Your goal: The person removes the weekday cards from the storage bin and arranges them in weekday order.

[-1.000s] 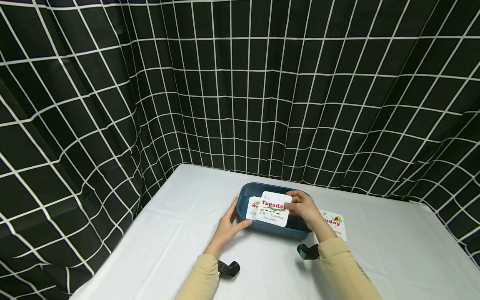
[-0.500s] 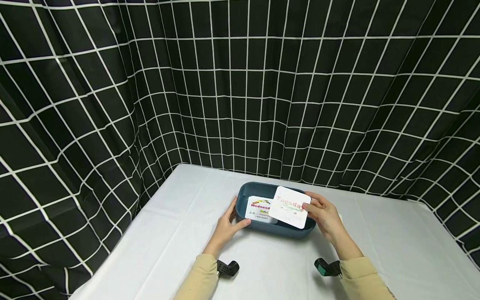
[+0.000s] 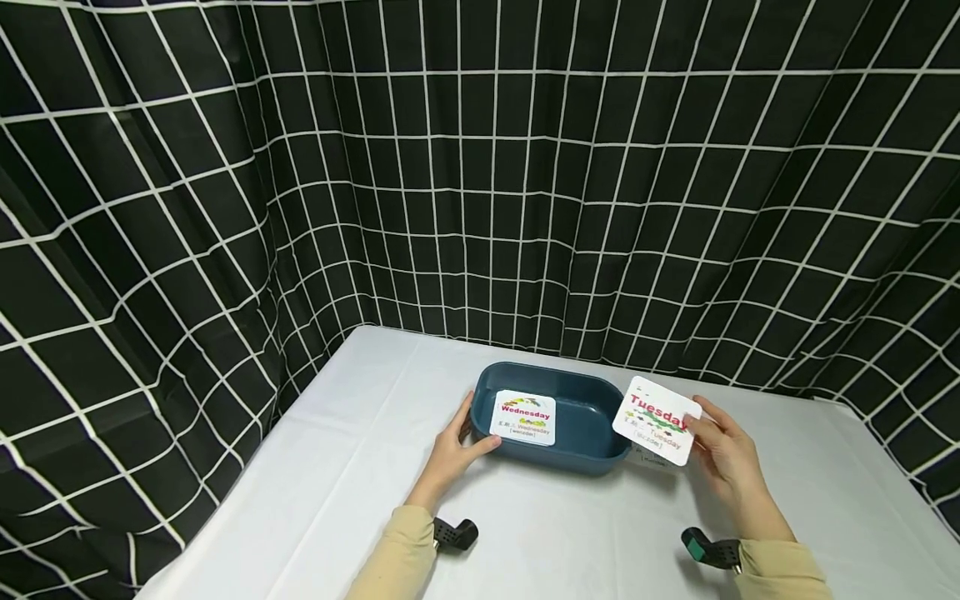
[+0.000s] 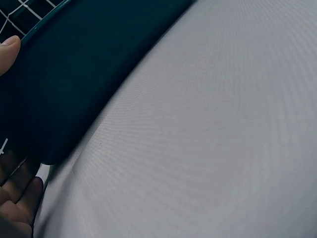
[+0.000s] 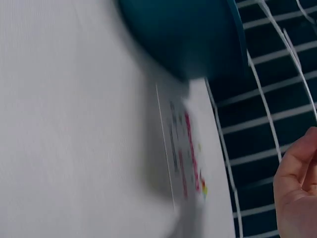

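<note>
My right hand [image 3: 727, 462] pinches a white "Tuesday" card [image 3: 651, 418] at its right edge. The card is held tilted above the table, just right of a blue plastic bin [image 3: 588, 417]. At the bin's left end my left hand [image 3: 452, 454] holds it, thumb at the front rim and fingers along the side. Inside the bin, on the left, lies a "Wednesday" card [image 3: 523, 418], face up. Under the held card, another card [image 5: 184, 148] lies on the table against the bin's right end, mostly hidden in the head view.
A white cloth [image 3: 555, 533] covers the table. Black curtains with a white grid [image 3: 480, 183] hang behind it and at both sides. A black wrist camera [image 3: 455, 534] sits by the left sleeve, another wrist camera [image 3: 708, 550] by the right.
My right hand has carried the Tuesday card rightward, out from over the bin to beyond its right end. The Wednesday card is uncovered now. My left hand and the bin stay put.
</note>
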{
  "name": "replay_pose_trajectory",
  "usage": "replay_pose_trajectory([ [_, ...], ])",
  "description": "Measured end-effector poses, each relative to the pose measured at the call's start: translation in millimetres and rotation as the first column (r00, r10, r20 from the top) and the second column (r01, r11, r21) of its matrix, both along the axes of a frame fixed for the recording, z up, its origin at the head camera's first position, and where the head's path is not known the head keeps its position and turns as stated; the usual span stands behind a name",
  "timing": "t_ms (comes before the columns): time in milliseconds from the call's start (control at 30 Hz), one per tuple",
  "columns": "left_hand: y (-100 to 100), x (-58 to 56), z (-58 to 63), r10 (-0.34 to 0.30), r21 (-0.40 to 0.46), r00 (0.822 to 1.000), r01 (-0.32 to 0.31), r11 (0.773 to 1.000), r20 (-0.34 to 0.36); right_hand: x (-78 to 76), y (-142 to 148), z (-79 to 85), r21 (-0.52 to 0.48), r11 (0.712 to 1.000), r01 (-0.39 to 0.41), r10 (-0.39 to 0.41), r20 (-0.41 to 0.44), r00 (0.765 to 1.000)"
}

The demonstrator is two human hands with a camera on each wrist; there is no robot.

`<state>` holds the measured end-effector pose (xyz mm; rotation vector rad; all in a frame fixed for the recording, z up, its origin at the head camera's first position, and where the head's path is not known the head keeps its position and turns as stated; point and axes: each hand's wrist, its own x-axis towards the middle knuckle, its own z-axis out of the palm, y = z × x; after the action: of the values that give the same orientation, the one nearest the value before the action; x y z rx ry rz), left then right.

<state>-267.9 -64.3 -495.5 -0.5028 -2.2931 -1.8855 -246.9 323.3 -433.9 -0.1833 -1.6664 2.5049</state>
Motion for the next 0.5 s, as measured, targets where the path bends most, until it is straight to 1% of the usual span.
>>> replay_pose_trajectory([
  [67,0,6.2,9.5,-0.015,0.010,1.000,0.015,1.000,0.002,-0.3,11,-1.5,-0.010,0.999,0.040,-0.040,0.020,0.999],
  [100,0,6.8,10.4,-0.017,0.005,1.000,0.017,1.000,0.005,-0.2,17,-2.2,-0.017,0.998,0.056,-0.056,0.029,0.998],
  [200,0,7.5,12.0,-0.019,0.000,1.000,0.019,1.000,0.008,0.7,33,-4.5,-0.023,0.995,0.100,-0.098,0.057,0.994],
  [267,0,7.5,12.1,-0.017,-0.005,1.000,0.017,1.000,0.008,1.5,43,-6.2,-0.031,0.993,0.111,-0.108,0.080,0.991],
  [400,0,7.1,11.2,-0.012,-0.009,1.000,0.012,1.000,0.009,3.6,61,-9.2,0.004,0.993,0.116,-0.115,0.148,0.982],
  [500,0,6.8,10.5,-0.012,-0.007,1.000,0.012,1.000,0.007,4.2,70,-10.0,0.053,0.990,0.127,-0.135,0.210,0.968],
])
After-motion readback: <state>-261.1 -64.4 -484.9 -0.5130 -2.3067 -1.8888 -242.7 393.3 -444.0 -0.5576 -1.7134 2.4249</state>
